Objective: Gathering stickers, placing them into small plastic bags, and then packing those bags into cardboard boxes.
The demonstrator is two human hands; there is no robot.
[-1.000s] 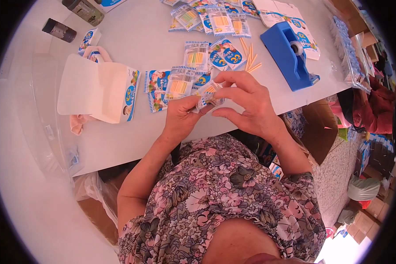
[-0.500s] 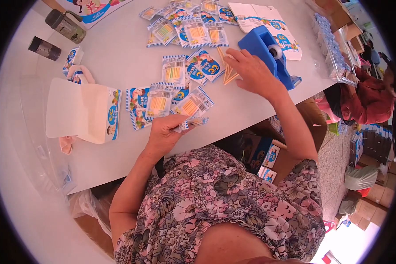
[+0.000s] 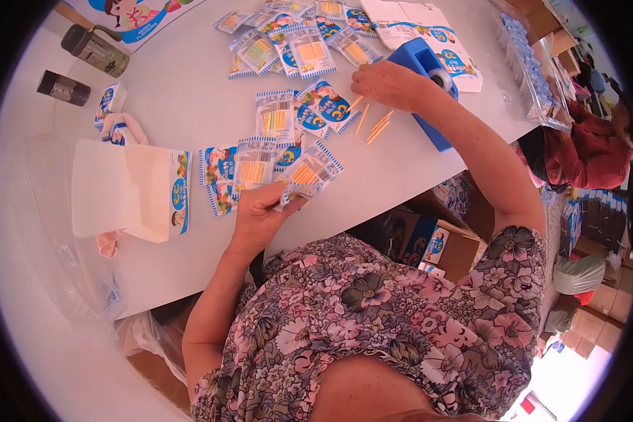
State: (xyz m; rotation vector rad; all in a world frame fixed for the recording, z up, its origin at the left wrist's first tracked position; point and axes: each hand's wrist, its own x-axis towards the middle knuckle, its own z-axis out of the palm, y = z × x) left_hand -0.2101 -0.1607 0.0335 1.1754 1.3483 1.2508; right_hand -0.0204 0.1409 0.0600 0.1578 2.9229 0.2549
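Near the table's front edge my left hand (image 3: 260,214) pinches a small clear packet with a blue-striped edge (image 3: 304,193). It overlaps another packet of yellow-orange sticks (image 3: 309,171) lying just beyond. My right hand (image 3: 390,86) is curled low over the table, beside the blue tape dispenser (image 3: 431,126). Its fingertips are close to the lower edge of a tilted packet (image 3: 356,48); what they grip, if anything, is hidden. Loose thin yellow-orange sticks (image 3: 379,129) lie below that hand. More packets (image 3: 274,116) lie between my hands.
A pile of packets (image 3: 309,53) lies at the far side. Flattened white cartons (image 3: 408,20) lie behind the dispenser. An open white box (image 3: 142,190) stands at the left, near two dark bottles (image 3: 67,88). A clear tray (image 3: 531,77) is at the far right.
My right hand has moved slightly away from me, uncovering the loose sticks, now more spread out. The packet by its fingertips has tilted. My left hand's packet has turned and shows more of its face.
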